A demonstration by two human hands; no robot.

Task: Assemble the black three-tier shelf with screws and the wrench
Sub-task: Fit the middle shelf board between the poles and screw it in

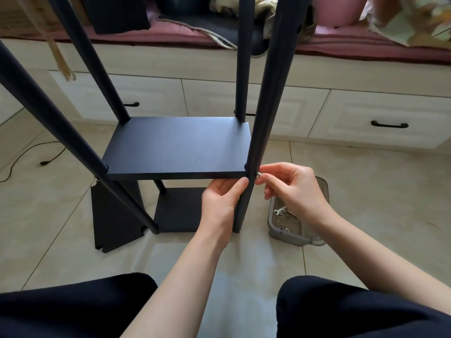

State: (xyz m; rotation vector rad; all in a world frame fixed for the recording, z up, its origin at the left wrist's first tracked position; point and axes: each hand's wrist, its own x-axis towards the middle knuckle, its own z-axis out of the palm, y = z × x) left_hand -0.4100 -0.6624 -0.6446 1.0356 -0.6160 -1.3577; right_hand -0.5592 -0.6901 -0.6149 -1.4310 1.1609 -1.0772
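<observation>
A black shelf frame (178,147) stands on a tiled floor (366,179), seen from above by a seated person. 4 black poles (268,93) rise around 1 flat board; a lower board (178,211) sits beneath it. The left hand (223,201) grips the near right pole just under the board's corner, fingers curled against it. The right hand (292,189) pinches a small silver screw (258,174) against that pole's outer side. Just behind the right hand, a grey tray (295,237) on the floor holds a wrench (280,211) and loose screws, partly hidden by the wrist. A spare black panel (114,215) lies on the floor at left, crossed by a pole. Cream drawers (366,115) and a cushioned seat (366,45) stand behind; a black cable (24,154) trails at far left.
</observation>
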